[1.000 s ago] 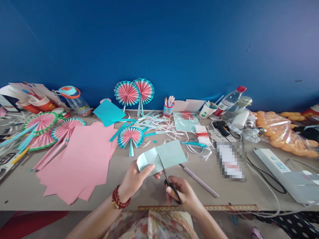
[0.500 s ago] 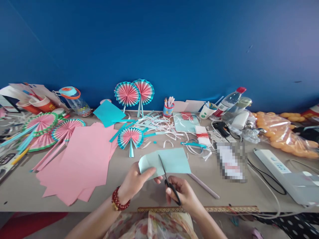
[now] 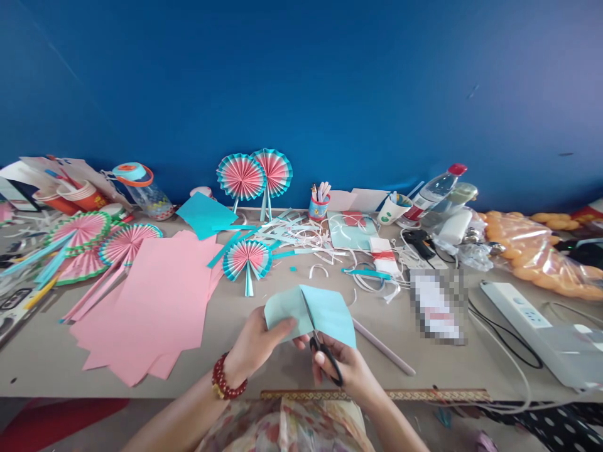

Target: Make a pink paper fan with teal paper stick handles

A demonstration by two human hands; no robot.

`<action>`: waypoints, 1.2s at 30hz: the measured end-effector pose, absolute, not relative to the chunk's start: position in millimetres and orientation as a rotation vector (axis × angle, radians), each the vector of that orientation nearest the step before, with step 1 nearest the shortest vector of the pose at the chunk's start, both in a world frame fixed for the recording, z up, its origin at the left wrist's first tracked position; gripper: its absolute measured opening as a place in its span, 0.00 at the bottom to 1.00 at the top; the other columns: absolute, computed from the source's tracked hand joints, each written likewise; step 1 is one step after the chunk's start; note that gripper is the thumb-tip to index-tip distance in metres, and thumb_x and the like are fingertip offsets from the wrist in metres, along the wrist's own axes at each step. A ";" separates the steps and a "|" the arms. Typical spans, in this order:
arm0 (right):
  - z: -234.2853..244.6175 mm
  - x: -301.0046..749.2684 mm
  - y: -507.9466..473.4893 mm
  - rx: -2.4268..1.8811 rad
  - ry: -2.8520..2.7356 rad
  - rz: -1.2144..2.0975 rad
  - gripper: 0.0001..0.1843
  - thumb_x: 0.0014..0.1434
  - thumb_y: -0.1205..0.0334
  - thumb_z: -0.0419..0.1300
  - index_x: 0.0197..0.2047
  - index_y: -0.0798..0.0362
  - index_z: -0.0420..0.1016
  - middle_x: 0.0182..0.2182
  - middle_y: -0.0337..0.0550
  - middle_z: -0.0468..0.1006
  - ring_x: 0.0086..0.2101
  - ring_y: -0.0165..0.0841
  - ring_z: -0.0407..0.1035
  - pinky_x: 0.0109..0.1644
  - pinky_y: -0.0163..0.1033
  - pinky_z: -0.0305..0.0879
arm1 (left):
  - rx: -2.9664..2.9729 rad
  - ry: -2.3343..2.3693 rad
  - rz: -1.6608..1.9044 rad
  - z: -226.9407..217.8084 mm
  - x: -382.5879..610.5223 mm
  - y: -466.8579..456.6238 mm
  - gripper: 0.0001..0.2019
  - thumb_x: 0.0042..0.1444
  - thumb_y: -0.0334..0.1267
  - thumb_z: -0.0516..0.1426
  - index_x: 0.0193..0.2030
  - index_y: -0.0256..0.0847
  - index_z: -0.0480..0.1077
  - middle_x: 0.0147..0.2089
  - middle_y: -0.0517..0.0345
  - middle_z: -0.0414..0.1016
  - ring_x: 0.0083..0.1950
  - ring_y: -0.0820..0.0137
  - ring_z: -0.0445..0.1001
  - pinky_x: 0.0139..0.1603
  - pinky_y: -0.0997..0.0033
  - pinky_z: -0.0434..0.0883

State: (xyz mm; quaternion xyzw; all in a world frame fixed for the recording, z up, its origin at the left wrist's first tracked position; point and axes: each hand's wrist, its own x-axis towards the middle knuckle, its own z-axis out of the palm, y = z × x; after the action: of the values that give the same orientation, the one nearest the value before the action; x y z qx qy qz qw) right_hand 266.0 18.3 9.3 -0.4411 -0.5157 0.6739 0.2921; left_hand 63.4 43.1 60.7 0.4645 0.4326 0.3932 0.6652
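Observation:
My left hand (image 3: pixel 257 339) pinches the left part of a light blue sheet of paper (image 3: pixel 285 311), thumb on top and fingers underneath. Black-handled scissors (image 3: pixel 330 361) sit in my right hand (image 3: pixel 346 367), their blades closed along a cut through the middle of the sheet. To the right of the cut, the paper slants down over my right fingers. Beyond the sheet lies a small pleated pink and blue paper fan (image 3: pixel 247 260). A pale stick (image 3: pixel 384 347) rests on the table just right of the paper.
Pink sheets (image 3: pixel 160 301) are stacked on the left, with several paper fans (image 3: pixel 129 242) behind. Paper strips (image 3: pixel 292 229) litter the back near a pencil holder (image 3: pixel 319 204). At the right are a bottle (image 3: pixel 436 191), a bag of orange balloons (image 3: pixel 527 251) and a power strip (image 3: pixel 522 311).
The scissors have closed through the light blue paper, lengthening the cut to its far edge. The right part has swung down toward my right hand.

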 end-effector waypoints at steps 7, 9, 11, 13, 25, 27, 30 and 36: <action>16.0 263.7 20.8 -1.172 -1.406 1.781 0.28 0.55 0.35 0.62 0.26 0.52 0.62 0.16 0.39 0.74 0.17 0.25 0.55 0.24 0.32 0.47 | 1.109 1.067 0.852 62.9 62.6 43.4 0.12 0.60 0.42 0.57 0.41 0.37 0.77 0.33 0.54 0.82 0.32 0.64 0.80 0.42 0.66 0.75; 16.2 263.7 21.3 -1.189 -1.408 1.779 0.28 0.55 0.35 0.62 0.26 0.51 0.62 0.16 0.39 0.74 0.17 0.25 0.55 0.23 0.32 0.46 | 1.107 1.061 0.854 62.8 62.3 43.8 0.12 0.60 0.42 0.57 0.44 0.38 0.77 0.33 0.54 0.83 0.32 0.64 0.80 0.42 0.66 0.75; 15.3 263.4 22.1 -1.198 -1.406 1.775 0.28 0.54 0.35 0.62 0.26 0.51 0.62 0.15 0.39 0.74 0.17 0.25 0.55 0.23 0.32 0.46 | 1.103 1.058 0.863 62.5 62.2 44.6 0.12 0.60 0.42 0.57 0.44 0.38 0.76 0.33 0.55 0.83 0.31 0.65 0.80 0.42 0.67 0.75; 14.3 262.7 23.7 -1.190 -1.398 1.782 0.28 0.54 0.35 0.62 0.26 0.52 0.62 0.16 0.39 0.74 0.17 0.25 0.57 0.23 0.32 0.46 | 1.109 1.054 0.866 62.3 62.3 46.1 0.11 0.61 0.42 0.57 0.43 0.39 0.76 0.34 0.56 0.83 0.31 0.65 0.80 0.42 0.67 0.75; 25.0 256.1 51.5 -1.162 -1.317 1.794 0.30 0.50 0.33 0.64 0.33 0.54 0.67 0.22 0.40 0.75 0.17 0.26 0.64 0.18 0.30 0.46 | 1.143 1.058 0.855 76.8 66.4 72.7 0.10 0.58 0.42 0.57 0.34 0.38 0.76 0.29 0.54 0.81 0.31 0.64 0.79 0.41 0.67 0.75; 26.1 255.1 57.0 -1.154 -1.305 1.775 0.29 0.50 0.34 0.64 0.32 0.54 0.66 0.26 0.42 0.77 0.18 0.26 0.65 0.18 0.30 0.46 | 1.114 1.040 0.871 80.2 66.9 78.6 0.09 0.57 0.42 0.58 0.36 0.39 0.76 0.30 0.55 0.81 0.30 0.65 0.79 0.41 0.66 0.75; 27.4 253.4 64.8 -1.153 -1.319 1.736 0.29 0.50 0.34 0.64 0.29 0.53 0.64 0.22 0.39 0.75 0.17 0.26 0.65 0.19 0.31 0.46 | 1.076 1.028 0.886 84.8 66.5 86.1 0.09 0.56 0.42 0.60 0.37 0.39 0.75 0.30 0.55 0.81 0.29 0.64 0.78 0.40 0.65 0.75; 29.7 249.4 77.4 -1.187 -1.355 1.697 0.29 0.51 0.33 0.63 0.27 0.53 0.64 0.17 0.36 0.71 0.17 0.27 0.63 0.22 0.32 0.48 | 1.051 1.006 0.866 92.5 61.3 96.0 0.10 0.56 0.42 0.59 0.34 0.38 0.76 0.28 0.53 0.79 0.32 0.63 0.79 0.41 0.65 0.75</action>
State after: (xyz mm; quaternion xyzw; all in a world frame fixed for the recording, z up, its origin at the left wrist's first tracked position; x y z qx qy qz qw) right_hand 249.4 77.4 29.7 -0.4531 -0.5173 0.6480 0.3274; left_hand 61.3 96.0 92.5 0.4649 0.4449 0.3830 0.6627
